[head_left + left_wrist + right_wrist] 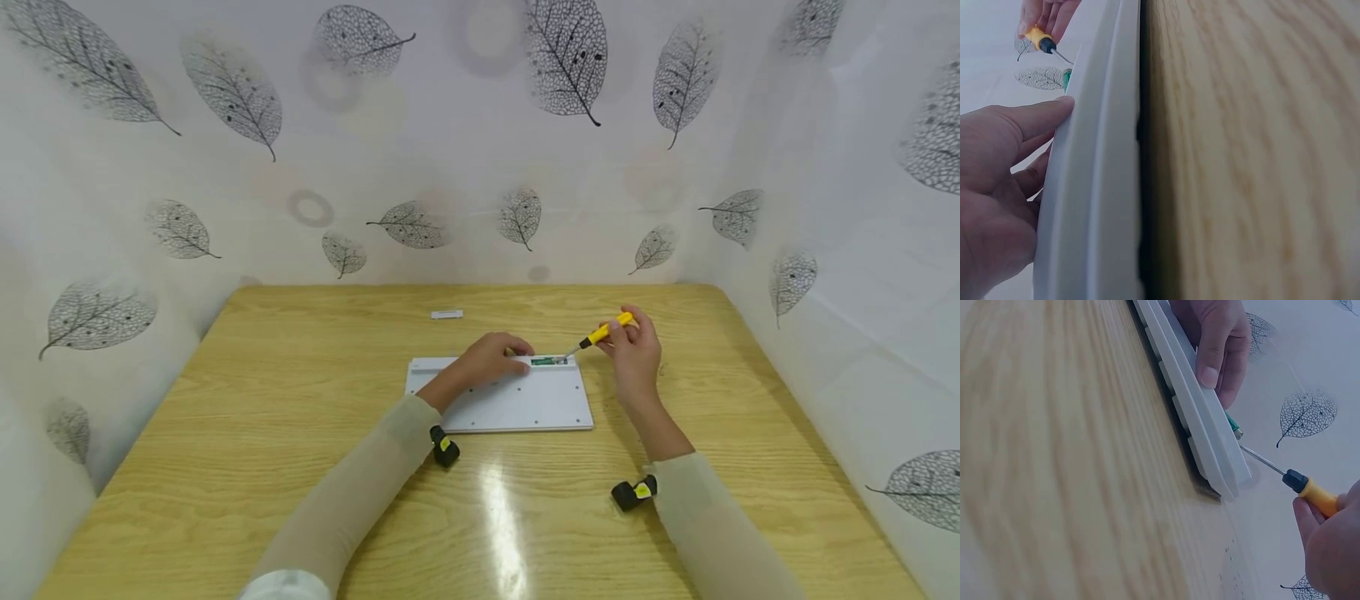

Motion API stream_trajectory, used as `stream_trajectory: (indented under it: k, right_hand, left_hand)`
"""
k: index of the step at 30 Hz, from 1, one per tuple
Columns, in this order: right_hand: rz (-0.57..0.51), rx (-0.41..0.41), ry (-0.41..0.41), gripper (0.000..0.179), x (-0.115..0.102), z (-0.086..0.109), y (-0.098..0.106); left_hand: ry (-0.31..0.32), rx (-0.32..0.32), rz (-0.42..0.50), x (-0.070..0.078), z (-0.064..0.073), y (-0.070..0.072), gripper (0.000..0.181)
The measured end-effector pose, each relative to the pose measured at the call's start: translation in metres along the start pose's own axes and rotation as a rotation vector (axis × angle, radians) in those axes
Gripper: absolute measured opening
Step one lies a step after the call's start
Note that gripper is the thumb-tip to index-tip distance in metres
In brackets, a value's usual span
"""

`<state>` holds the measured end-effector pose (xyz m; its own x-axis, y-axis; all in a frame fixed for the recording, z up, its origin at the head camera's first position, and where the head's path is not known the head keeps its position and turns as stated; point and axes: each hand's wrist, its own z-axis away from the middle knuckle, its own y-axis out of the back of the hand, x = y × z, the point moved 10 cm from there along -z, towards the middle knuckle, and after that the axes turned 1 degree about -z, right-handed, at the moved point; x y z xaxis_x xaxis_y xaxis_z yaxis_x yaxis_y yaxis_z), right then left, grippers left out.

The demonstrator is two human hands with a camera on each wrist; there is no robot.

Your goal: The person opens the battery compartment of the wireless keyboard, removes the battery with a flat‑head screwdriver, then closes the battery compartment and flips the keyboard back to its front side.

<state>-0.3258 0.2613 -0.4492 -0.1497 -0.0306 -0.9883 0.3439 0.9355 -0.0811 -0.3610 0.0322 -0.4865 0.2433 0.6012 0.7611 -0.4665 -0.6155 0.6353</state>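
Observation:
A white keyboard lies face down on the wooden table, its raised back ridge toward the far side. In that ridge an uncovered battery compartment shows a green battery. My left hand grips the ridge just left of the compartment, thumb on the near side and fingers over the far side. My right hand holds a screwdriver by its yellow and black handle. The metal shaft slants down to the left, its tip right at the battery's end at the compartment's right side.
A small white battery cover lies on the table beyond the keyboard. Pale curtains with leaf prints hang behind the table and along both sides. Black wrist cameras are strapped at both sleeves.

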Motion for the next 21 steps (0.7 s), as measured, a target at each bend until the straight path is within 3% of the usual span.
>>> stream_trajectory:
  k: [10,16,21]
  right_hand:
    - [0.033,-0.012,-0.042,0.042,0.001,-0.002,0.002]
    - [0.128,-0.099,-0.050,0.044,0.000,-0.003,0.008]
    - [0.240,-0.231,-0.032,0.042,-0.003,-0.002,0.013]
  left_hand:
    - [-0.012,0.006,-0.006,0.000,0.000,0.001,0.029]
    - [-0.023,0.002,0.006,0.002,0.001,0.001,0.028]
    - [-0.022,-0.002,0.009,0.002,0.003,0.002,0.029]
